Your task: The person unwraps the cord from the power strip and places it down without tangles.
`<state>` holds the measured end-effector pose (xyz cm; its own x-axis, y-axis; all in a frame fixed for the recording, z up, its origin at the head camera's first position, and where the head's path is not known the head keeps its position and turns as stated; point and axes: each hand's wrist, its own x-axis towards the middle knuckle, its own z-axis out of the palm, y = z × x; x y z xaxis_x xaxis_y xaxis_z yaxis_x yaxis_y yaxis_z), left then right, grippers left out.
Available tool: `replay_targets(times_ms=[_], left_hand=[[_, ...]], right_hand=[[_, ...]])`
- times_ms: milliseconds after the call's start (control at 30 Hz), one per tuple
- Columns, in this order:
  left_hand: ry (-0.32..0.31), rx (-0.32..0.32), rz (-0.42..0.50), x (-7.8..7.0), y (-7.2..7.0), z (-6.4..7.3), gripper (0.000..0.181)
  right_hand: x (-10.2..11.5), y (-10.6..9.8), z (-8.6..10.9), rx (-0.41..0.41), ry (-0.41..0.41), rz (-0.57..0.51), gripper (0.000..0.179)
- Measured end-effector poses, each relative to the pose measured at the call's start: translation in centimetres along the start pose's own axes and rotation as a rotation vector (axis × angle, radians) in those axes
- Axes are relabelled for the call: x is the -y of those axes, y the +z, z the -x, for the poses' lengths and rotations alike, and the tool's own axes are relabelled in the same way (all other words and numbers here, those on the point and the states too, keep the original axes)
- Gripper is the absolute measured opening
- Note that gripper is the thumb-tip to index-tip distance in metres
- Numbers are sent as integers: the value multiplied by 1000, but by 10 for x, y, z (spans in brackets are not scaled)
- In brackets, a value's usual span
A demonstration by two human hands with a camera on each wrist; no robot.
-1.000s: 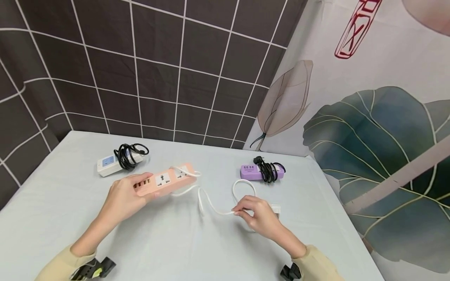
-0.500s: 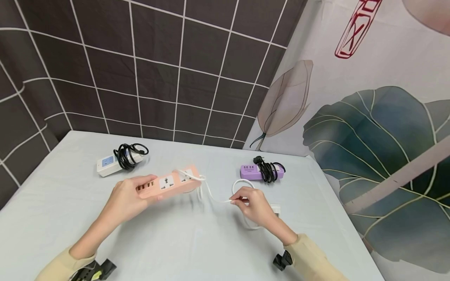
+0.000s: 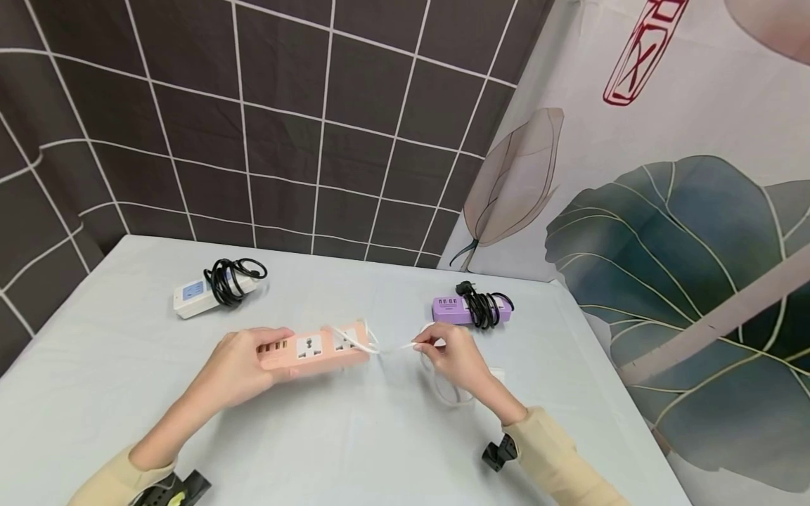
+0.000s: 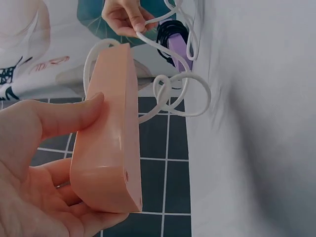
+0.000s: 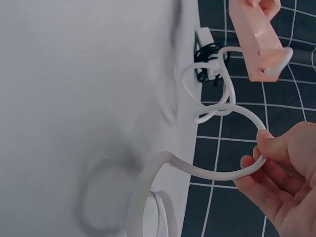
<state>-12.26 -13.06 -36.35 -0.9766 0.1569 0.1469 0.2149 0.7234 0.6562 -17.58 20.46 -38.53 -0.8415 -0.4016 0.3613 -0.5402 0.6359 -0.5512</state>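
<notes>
My left hand [image 3: 237, 367] grips the left end of a pink power strip [image 3: 316, 365], thumb on the near side and fingers behind, holding it above the table. Its sockets face up toward me in the head view. A white cord [image 4: 197, 81] loops over the strip's right end and hangs in loose coils below it. With thumb and fingertips my right hand [image 3: 457, 355] pinches the cord to the right of the strip. In the right wrist view a further length of cord [image 5: 143, 192] curves down from that hand. The plug end is mostly hidden behind the right hand.
At the back left lies a white power strip [image 3: 193, 301] with a black cord bundled on it. A purple power strip [image 3: 449, 311], wrapped in its black cord, lies at the back right. A dark gridded cloth [image 3: 285, 126] hangs behind the white table [image 3: 354, 450].
The pink strip has shifted right and a little down, turning more level. My right hand has moved up and slightly left with the cord, and the cord between the hands is shorter.
</notes>
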Motion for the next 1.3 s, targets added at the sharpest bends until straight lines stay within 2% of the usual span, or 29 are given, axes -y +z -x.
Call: replay_targets(times_ms=[267,667,1000,1300], left_hand=[[44,46,-3,2,4,1,57],[70,117,-31,7,5,0,60],[73,147,-74,16,-5,-3,63],[58,151,-92,25,-13,-3,63]], right_hand=[[-5,-6,-7,-74,30,40,3],[-4,-26,-10,-199,75,-5,6],[-9,-45,-9,-288,52,75,6],[-14,-64,-10,-349,79,60,6]])
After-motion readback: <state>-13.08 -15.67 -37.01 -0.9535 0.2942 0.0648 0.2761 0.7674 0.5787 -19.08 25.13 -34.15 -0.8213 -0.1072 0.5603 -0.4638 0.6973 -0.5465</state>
